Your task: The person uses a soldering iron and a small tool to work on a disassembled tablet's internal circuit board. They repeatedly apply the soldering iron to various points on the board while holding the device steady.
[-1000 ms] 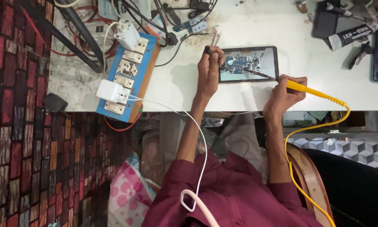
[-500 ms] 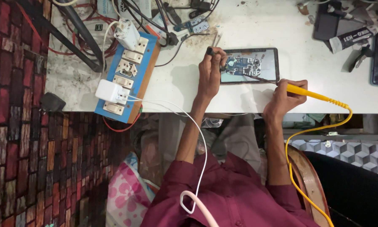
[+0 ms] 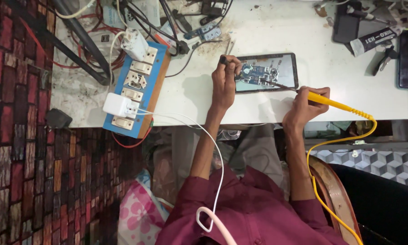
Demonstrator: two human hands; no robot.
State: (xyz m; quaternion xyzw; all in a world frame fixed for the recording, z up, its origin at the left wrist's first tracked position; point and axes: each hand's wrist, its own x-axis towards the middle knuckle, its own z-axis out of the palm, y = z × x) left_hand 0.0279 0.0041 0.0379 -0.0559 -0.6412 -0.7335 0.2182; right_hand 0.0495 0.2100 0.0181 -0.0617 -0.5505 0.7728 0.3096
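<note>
A dark tablet (image 3: 283, 84) lies flat on the white table (image 3: 199, 95), with a small blue circuit board (image 3: 257, 73) resting on its screen. My left hand (image 3: 224, 80) pinches a thin black tool at the board's left edge. My right hand (image 3: 302, 107) grips a yellow-handled soldering iron (image 3: 332, 103) whose dark tip reaches onto the board. A yellow cord (image 3: 344, 136) loops from the iron down past my right arm.
A blue power strip (image 3: 138, 88) with white sockets and plugged chargers lies left of my hands. A white cable (image 3: 199, 131) runs from it toward my chest. Tangled wires crowd the far left; pliers, a tube and dark devices lie far right. A brick-patterned floor is at left.
The iron's tip has edged further onto the circuit board. Both hands otherwise hold their places.
</note>
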